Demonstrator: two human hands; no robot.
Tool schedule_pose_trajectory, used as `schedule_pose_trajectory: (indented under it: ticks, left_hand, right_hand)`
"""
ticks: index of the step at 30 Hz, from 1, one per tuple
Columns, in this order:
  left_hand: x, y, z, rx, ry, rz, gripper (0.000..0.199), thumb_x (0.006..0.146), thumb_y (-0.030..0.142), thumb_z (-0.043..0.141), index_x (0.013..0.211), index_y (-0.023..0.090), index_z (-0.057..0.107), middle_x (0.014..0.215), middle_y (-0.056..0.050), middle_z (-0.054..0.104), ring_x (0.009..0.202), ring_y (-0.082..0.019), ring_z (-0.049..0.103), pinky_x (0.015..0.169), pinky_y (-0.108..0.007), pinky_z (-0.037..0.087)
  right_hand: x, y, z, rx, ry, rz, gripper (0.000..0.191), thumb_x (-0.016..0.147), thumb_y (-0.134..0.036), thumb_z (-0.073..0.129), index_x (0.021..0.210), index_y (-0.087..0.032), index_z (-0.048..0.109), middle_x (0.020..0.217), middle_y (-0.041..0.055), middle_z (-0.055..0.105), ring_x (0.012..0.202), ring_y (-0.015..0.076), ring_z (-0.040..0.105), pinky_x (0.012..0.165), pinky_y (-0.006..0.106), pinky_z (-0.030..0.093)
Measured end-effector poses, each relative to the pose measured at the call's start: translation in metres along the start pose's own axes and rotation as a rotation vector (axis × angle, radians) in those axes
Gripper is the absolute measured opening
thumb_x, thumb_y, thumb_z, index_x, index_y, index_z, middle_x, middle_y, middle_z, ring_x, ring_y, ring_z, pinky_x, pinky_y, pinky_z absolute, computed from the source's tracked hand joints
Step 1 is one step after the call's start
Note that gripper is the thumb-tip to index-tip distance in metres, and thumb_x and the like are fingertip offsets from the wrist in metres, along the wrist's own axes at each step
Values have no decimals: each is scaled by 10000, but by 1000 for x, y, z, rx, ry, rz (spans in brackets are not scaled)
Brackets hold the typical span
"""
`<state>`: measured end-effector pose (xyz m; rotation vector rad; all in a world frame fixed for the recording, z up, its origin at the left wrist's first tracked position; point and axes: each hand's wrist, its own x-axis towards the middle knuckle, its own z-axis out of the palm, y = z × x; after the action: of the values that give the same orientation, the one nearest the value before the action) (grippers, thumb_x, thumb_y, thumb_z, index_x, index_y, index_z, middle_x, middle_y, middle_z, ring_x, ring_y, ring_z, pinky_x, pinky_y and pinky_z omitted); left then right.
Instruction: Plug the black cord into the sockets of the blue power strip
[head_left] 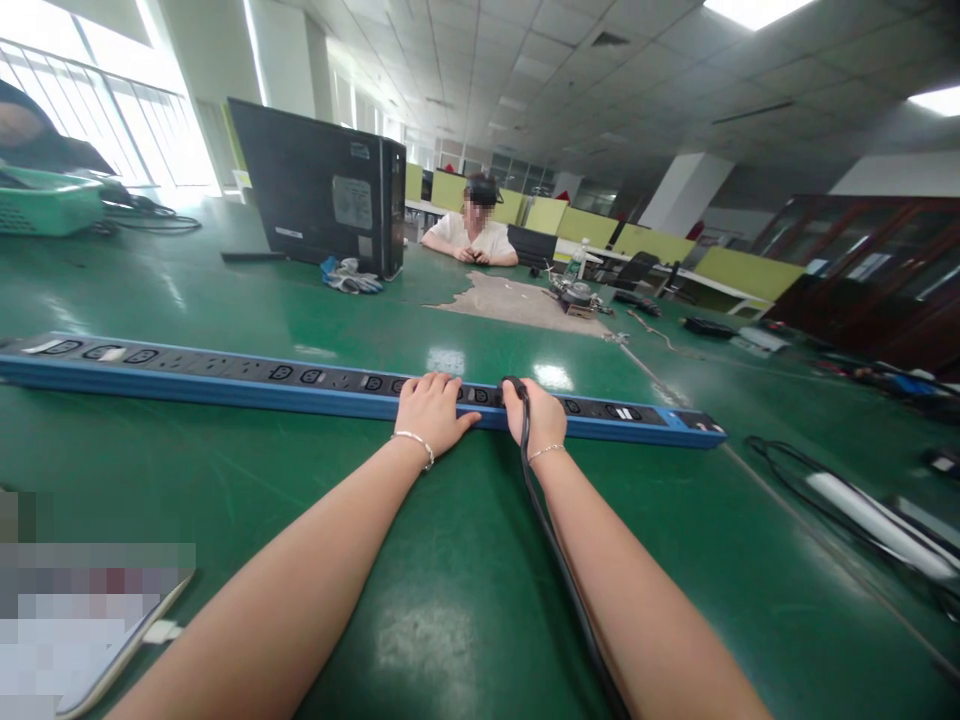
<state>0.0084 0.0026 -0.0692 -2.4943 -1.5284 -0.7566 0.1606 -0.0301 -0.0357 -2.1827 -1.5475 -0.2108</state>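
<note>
A long blue power strip (341,398) with a black face of sockets lies across the green table, slightly tilted in view. My left hand (433,412) rests over its middle, fingers across the top and thumb along the near side, gripping it. Just to the right, my right hand (541,418) is closed round a black plug (513,386) at the strip's socket face. From the plug a black power cord (541,520) runs down toward me along my right forearm. Whether the plug's pins sit inside a socket is hidden.
On the green table (442,560) stand a black computer case (322,190) and gloves (351,276). A green basket (49,205) is far left. Cables and a white bar (877,520) lie at right. Opposite sits a person (474,235). A blurred flat object (90,630) lies near left.
</note>
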Motion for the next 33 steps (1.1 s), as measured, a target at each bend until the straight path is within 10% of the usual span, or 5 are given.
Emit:
schedule_pose_trajectory:
  ticks: [17, 33]
  left_hand:
    - [0, -1, 1, -1, 23, 18, 553, 791, 564, 470, 1195, 190, 530, 1235, -94, 559, 1186, -264, 430, 977, -409, 281]
    - [-1, -1, 1, -2, 6, 1, 553, 791, 565, 464, 1210, 209, 526, 1264, -89, 549, 1205, -261, 422, 993, -406, 274]
  right_hand:
    - [-14, -13, 20, 91, 209, 104, 362, 905, -386, 384, 1036, -204, 669, 857, 79, 716, 813, 177, 648, 964, 355, 321]
    - [-19, 7, 19, -45, 186, -152, 398, 928, -373, 346, 1141, -165, 611, 984, 106, 689, 950, 188, 615, 858, 302, 384]
